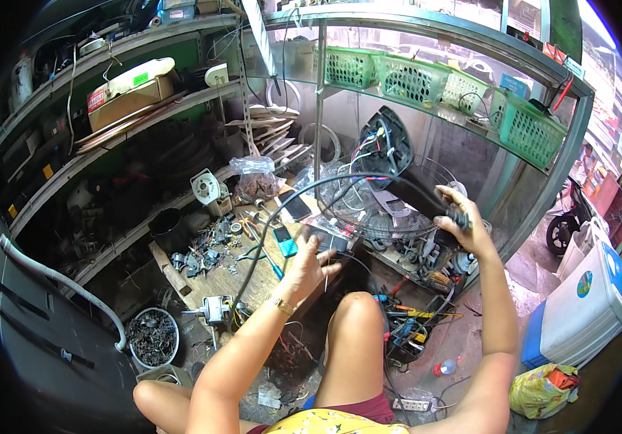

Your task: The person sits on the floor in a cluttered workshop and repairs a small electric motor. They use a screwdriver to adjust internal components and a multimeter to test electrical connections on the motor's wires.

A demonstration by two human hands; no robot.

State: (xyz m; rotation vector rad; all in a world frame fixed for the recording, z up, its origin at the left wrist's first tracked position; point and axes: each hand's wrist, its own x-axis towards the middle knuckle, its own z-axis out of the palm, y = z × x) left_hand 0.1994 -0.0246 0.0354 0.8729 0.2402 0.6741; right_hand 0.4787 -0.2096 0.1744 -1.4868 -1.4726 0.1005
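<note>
My right hand [464,223] is closed round the narrow end of a black plastic fan stand [421,192], which is held up and tilted. Its wide hollow end points up and away, with red, blue and white wires [379,145] showing inside. From there a black power cord [271,224] arcs left and down past my left forearm. My left hand [312,269] is open above the table's near right part, fingers apart and slightly blurred. Just beyond its fingers lies a dark grey box-shaped part [331,241]; whether they touch is unclear.
The wooden table [213,278] bears loose screws and metal parts, pliers [251,254], a turquoise device [284,241] and a phone [296,205]. Wire fan guards [426,217] lie behind the stand. Tools [412,322] crowd the floor at right, near a white-blue cooler [585,311]. Green baskets [415,78] line the shelf.
</note>
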